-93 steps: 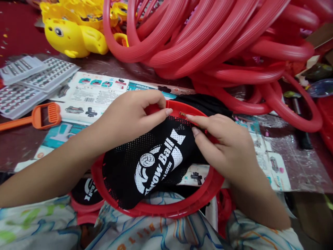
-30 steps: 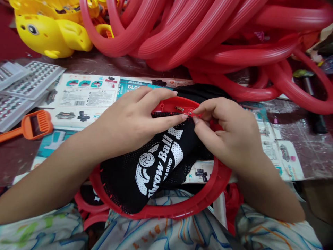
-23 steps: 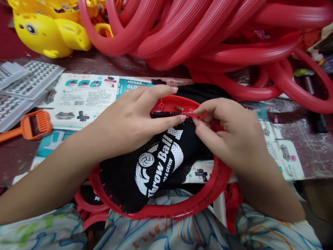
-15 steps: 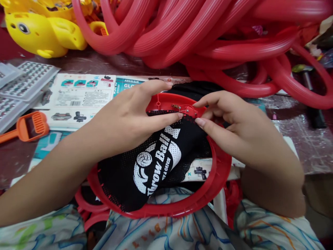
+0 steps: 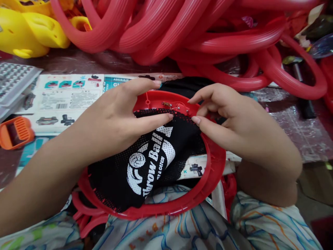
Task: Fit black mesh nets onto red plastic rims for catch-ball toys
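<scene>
A red plastic hoop (image 5: 217,166) rests tilted against my lap and the table edge. Across it lies a black mesh net (image 5: 111,187) with white "Throw Ball" lettering, its edge running along the hoop's far inner wall. My left hand (image 5: 117,118) grips the far left of the hoop, thumb on the net's edge and index finger over the rim; its other fingers are hidden. To the right, my right hand (image 5: 226,121) pinches the net's edge at the rim. Between the hands, a small spring-like metal part (image 5: 167,104) and thin wires sit in the hoop's channel.
Large red ribbed rings (image 5: 156,34) are piled across the back. A yellow toy (image 5: 33,33) stands at the back left, above trays of small metal parts (image 5: 15,81). An orange toy scoop (image 5: 17,132) lies at left. Printed cardboard (image 5: 65,93) covers the table beneath.
The whole view has shifted, so the scene sits slightly further left. Both hands keep nearly the same hold on the hoop and net.
</scene>
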The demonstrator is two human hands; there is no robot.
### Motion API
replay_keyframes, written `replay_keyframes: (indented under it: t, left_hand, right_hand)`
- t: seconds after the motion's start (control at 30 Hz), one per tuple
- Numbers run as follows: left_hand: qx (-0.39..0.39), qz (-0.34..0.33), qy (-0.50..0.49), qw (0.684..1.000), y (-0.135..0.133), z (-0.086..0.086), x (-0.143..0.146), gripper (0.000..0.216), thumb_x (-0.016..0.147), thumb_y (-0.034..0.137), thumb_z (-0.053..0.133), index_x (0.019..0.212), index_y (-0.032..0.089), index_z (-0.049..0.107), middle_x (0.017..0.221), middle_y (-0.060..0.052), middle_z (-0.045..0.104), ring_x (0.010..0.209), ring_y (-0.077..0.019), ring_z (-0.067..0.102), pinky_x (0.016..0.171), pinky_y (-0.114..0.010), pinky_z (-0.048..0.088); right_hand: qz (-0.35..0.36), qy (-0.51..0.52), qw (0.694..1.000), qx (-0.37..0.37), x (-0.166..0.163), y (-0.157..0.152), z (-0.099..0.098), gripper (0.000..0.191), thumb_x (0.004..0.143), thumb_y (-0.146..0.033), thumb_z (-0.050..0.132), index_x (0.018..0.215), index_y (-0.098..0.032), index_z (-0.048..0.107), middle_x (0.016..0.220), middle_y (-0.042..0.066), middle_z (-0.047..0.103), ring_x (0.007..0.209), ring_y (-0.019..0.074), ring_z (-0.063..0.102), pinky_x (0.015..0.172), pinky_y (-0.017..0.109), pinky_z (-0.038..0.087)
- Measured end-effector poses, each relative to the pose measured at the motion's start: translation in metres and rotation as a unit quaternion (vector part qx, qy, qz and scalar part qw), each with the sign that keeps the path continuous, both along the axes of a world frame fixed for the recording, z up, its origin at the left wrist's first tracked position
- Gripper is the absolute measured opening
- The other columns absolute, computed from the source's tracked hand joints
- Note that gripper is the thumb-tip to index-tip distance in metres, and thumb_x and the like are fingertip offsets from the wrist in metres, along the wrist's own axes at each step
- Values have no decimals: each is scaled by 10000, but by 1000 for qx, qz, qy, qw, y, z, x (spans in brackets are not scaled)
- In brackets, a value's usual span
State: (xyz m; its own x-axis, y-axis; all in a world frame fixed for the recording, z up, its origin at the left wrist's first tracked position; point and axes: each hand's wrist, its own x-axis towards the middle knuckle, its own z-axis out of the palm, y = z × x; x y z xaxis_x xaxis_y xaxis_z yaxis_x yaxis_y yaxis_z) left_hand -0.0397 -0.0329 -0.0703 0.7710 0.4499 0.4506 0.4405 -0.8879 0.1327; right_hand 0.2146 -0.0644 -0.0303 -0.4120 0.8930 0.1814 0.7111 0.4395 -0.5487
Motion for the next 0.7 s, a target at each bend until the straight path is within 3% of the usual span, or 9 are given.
replay_keyframes:
  t: [0.5, 0.7]
  left_hand:
    - [12, 10, 7, 1000, 3, -1, 0, 229, 975, 210, 464, 1157, 210, 604, 1397, -90, 364, 1293, -327, 501, 1036, -529, 487]
    - [-4, 26, 14, 1000, 1, -1, 0, 314, 982, 236, 415, 1253, 305, 560, 1442, -35, 356, 1385, -282, 429, 1092, -499, 461]
  right_hand:
    - [4, -34, 999, -2, 0, 4, -2, 270, 826, -70, 539, 1067, -179, 596, 800, -11, 653, 743, 153, 624, 693, 278, 466]
    - [-16, -57, 998, 34, 0, 2, 1, 250, 844, -121, 561, 1076, -201, 613, 793, -6, 665, 729, 166, 628, 662, 281, 457]
